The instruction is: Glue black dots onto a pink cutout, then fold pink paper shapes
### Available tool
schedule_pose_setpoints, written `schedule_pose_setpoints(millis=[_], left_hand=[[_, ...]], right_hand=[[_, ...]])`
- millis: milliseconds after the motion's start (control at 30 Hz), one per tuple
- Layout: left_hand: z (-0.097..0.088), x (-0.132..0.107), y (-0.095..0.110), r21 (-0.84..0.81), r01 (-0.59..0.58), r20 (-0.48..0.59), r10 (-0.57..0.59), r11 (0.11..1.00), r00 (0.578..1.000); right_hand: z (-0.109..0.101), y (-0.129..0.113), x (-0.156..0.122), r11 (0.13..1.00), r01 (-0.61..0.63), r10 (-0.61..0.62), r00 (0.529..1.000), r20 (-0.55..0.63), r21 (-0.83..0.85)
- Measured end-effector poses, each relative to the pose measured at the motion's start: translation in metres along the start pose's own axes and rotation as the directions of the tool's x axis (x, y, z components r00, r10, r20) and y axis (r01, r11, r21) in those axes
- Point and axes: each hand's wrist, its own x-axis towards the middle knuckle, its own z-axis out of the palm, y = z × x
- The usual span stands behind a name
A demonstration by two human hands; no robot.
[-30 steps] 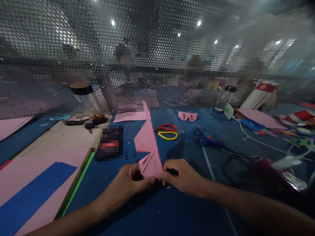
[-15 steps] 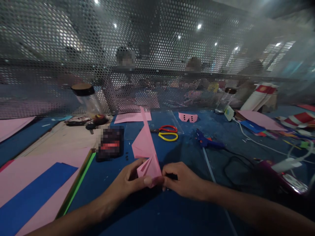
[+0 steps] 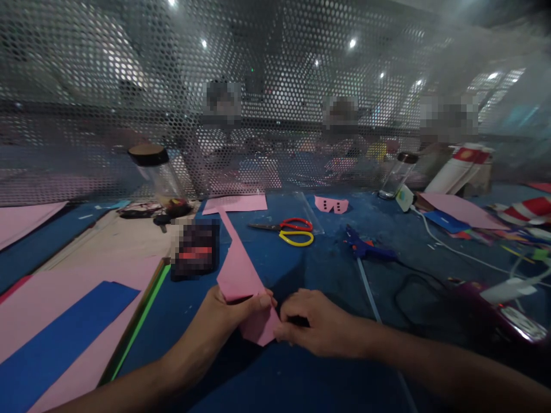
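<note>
A folded pink paper piece (image 3: 241, 269) with a long narrow strip at its far end is held above the blue table (image 3: 241, 378). My left hand (image 3: 235, 312) grips its middle, thumb across the top and fingers mostly beneath. At the lower right edge, my right hand (image 3: 312, 324) pinches the paper between curled fingers and thumb. Beyond the hands lie scissors (image 3: 297, 231) with one red and one yellow handle. A small pink paper cutout with dark squares (image 3: 331, 205) rests farther back.
A blue glue gun (image 3: 368, 249) with a cord lies to the right, near a purple device (image 3: 495, 310). On the left are a blurred dark object (image 3: 196, 249), a blue paper strip (image 3: 73, 332) and a lidded jar (image 3: 157, 178). A perforated metal screen (image 3: 275, 86) stands behind.
The pink paper has turned, its strip swinging left and its near end shifting slightly down. My left thumb has moved up across the folds, while my right hand stays at the edge.
</note>
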Motion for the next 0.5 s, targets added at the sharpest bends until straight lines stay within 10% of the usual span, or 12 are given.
schedule_pose_setpoints(millis=[500], left_hand=[[0.0028, 0.0008, -0.0024, -0.032, 0.051, 0.054, -0.049, 0.998, 0.997]], right_hand=[[0.0016, 0.0001, -0.0022, 1.0, -0.026, 0.026, 1.0, 0.01, 0.005]])
